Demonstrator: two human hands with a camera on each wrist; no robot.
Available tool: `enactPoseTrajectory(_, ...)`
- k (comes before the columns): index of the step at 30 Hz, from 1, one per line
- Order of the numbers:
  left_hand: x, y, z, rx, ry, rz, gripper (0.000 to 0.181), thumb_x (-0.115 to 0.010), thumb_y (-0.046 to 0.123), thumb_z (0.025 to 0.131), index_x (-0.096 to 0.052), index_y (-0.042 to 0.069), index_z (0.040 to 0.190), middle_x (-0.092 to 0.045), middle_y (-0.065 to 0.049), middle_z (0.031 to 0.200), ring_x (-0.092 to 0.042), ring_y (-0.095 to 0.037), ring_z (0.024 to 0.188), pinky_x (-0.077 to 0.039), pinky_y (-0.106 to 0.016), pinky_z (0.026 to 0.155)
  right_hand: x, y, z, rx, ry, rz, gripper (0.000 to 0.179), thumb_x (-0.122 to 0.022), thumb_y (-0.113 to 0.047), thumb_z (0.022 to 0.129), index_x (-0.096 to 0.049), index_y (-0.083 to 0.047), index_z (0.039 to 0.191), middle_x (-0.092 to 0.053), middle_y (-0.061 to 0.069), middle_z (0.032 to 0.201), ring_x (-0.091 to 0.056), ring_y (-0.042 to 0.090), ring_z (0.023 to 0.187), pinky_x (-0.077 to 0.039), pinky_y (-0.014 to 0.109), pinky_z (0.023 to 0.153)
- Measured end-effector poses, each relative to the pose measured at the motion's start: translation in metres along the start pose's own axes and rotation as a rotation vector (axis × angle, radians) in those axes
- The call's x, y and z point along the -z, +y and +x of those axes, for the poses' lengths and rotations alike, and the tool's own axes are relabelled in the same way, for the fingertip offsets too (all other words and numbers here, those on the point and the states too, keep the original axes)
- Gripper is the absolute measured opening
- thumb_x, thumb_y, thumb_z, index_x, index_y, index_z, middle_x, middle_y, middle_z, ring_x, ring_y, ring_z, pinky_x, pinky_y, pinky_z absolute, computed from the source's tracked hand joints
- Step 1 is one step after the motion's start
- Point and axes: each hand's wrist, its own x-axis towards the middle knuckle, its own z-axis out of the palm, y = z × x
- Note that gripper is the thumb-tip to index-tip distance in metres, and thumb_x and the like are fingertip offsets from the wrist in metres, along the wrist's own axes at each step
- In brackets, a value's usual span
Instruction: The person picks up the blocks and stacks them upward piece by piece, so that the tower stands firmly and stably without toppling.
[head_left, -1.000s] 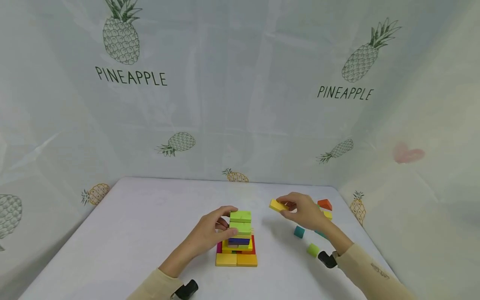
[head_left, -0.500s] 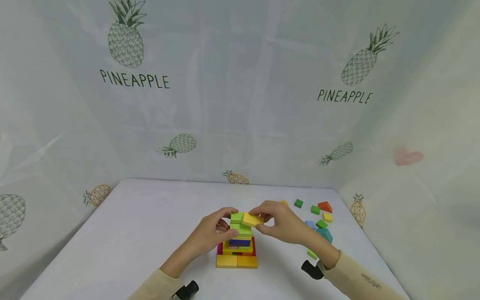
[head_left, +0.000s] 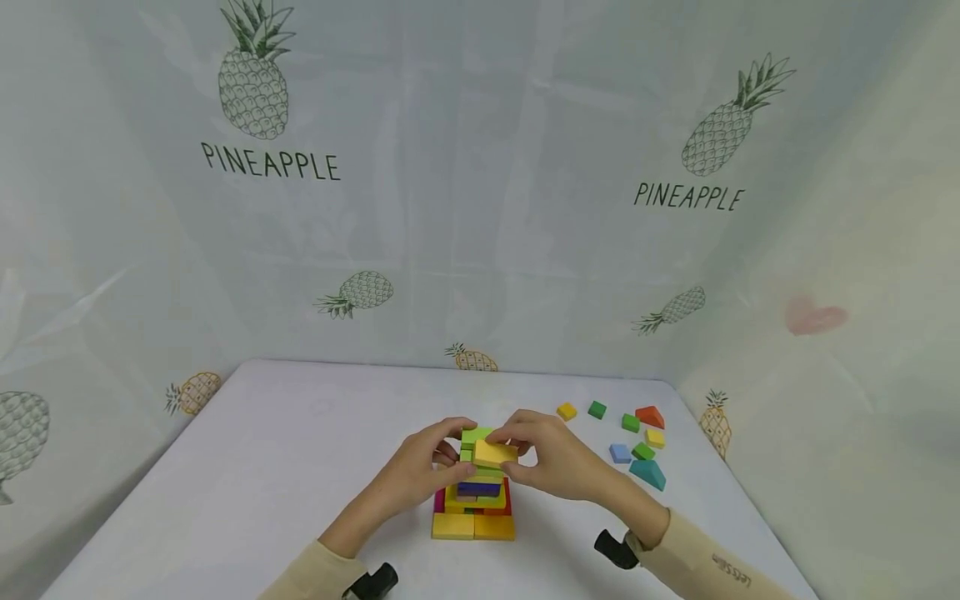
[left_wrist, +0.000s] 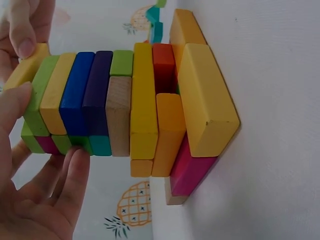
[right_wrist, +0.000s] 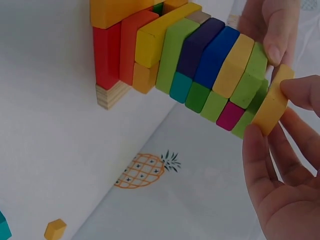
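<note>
A stepped tower of coloured wooden blocks (head_left: 480,490) rises from a wider base at the middle of the table. My left hand (head_left: 420,467) holds its upper part from the left, thumb at the near side and fingers along the far side. Between thumb and fingers, my right hand (head_left: 558,458) pinches a yellow block (head_left: 493,454) at the tower's top. The right wrist view shows this yellow block (right_wrist: 274,102) tilted against the light green blocks at the top. Blue and purple blocks (left_wrist: 95,92) lie flat lower in the stack, in the left wrist view.
Loose blocks lie at the table's back right: a red-orange wedge (head_left: 650,416), a teal piece (head_left: 648,473), a blue one (head_left: 620,453), a yellow one (head_left: 566,411) and several green ones. A pineapple-print cloth (head_left: 480,208) hangs behind the white table (head_left: 225,500).
My right hand has carried the yellow block leftward from over the loose blocks to the tower's top, then slightly nearer and lower. My left hand has stayed at the tower.
</note>
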Motion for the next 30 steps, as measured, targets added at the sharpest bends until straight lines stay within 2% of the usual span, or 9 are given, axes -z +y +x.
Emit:
enactPoseTrajectory(9,0.005,-0.003,0.004,-0.044,-0.044,0.051,0.059,-0.074,0.048,0.099,-0.055,0.026,0.151,-0.063,0.005,0.136,-0.064,-0.010,0.103,-0.057,-0.026,0.094,-0.002,-0.002,0.001,-0.002,0.016,-0.022,0.032,-0.083,-0.010,0.092,-0.077,-0.016,0.123,-0.068,-0.009,0.107,-0.062,0.008,0.094,-0.059,0.022,0.082)
enactPoseTrajectory(14,0.006,-0.002,0.003,-0.063,-0.035,0.065,0.061,-0.076,0.045,0.098,-0.056,0.022,0.150,-0.064,0.004,0.136,-0.063,-0.012,0.104,-0.058,-0.028,0.094,-0.004,-0.002,0.001,0.010,0.025,-0.043,0.030,-0.084,-0.010,0.091,-0.078,-0.014,0.120,-0.067,-0.006,0.106,-0.063,0.010,0.094,-0.059,0.021,0.081)
enactPoseTrajectory(20,0.005,-0.003,0.004,-0.056,-0.021,0.060,0.060,-0.078,0.044,0.096,-0.057,0.026,0.149,-0.065,0.004,0.134,-0.064,-0.012,0.104,-0.058,-0.029,0.095,-0.007,-0.001,0.000,0.019,0.050,-0.061,0.027,-0.085,-0.012,0.091,-0.079,-0.014,0.118,-0.067,-0.005,0.108,-0.064,0.012,0.097,-0.062,0.028,0.084)
enactPoseTrajectory(26,0.005,-0.003,0.004,-0.054,-0.018,0.049,0.061,-0.079,0.043,0.094,-0.058,0.025,0.148,-0.065,0.005,0.133,-0.064,-0.012,0.104,-0.058,-0.029,0.096,-0.009,0.005,-0.006,0.033,0.089,-0.068,0.025,-0.085,-0.015,0.091,-0.080,-0.017,0.116,-0.068,-0.006,0.112,-0.066,0.021,0.100,-0.061,0.029,0.085)
enactPoseTrajectory(30,0.005,-0.004,0.004,-0.067,-0.012,0.046,0.060,-0.080,0.040,0.094,-0.058,0.024,0.147,-0.065,0.003,0.132,-0.064,-0.013,0.103,-0.059,-0.030,0.096,-0.012,0.007,-0.007,0.057,0.111,-0.067,0.024,-0.085,-0.015,0.092,-0.081,-0.017,0.115,-0.068,-0.005,0.115,-0.065,0.020,0.102,-0.062,0.031,0.086)
